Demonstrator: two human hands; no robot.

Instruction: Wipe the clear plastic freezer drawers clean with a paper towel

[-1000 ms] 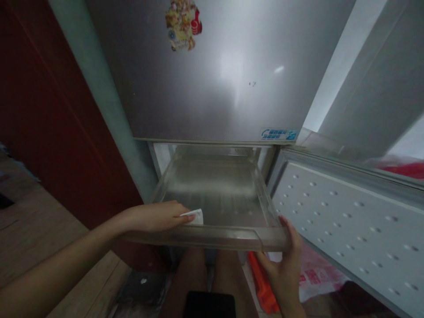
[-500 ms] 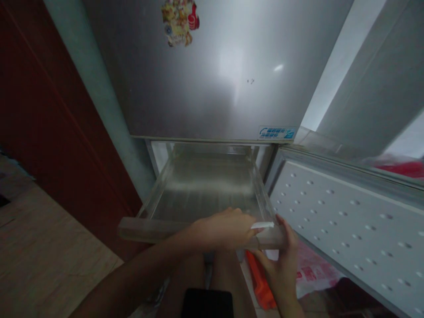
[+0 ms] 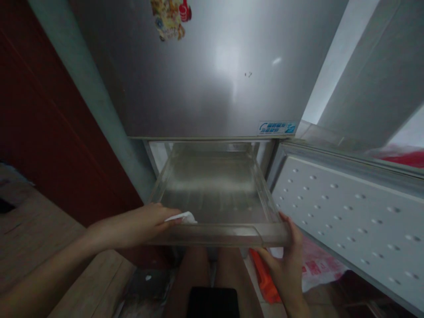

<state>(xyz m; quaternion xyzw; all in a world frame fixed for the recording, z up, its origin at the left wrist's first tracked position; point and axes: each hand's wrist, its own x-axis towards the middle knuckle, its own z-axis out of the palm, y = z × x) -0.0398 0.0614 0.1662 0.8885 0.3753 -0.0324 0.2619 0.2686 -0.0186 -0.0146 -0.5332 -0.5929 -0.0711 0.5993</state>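
A clear plastic fridge drawer (image 3: 215, 235) is pulled out below the closed silver upper door (image 3: 205, 79). My left hand (image 3: 142, 223) presses a small white wipe (image 3: 184, 217) against the front left inside of the drawer, fingers closed on it. My right hand (image 3: 286, 260) grips the drawer's front right corner from below and outside, thumb on the rim. The drawer is bare inside.
The open lower fridge door (image 3: 347, 221), white with dimples, stands to the right. A red wall (image 3: 43, 132) is at left, wooden floor (image 3: 39, 238) below it. An orange object (image 3: 263, 276) and a red-printed plastic bag (image 3: 318, 265) lie under the drawer. My knees and a black phone (image 3: 212, 302) show at the bottom.
My left hand with the wipe swept along the drawer's front edge to the right corner, then came back to the left. My right hand kept its hold on the corner.
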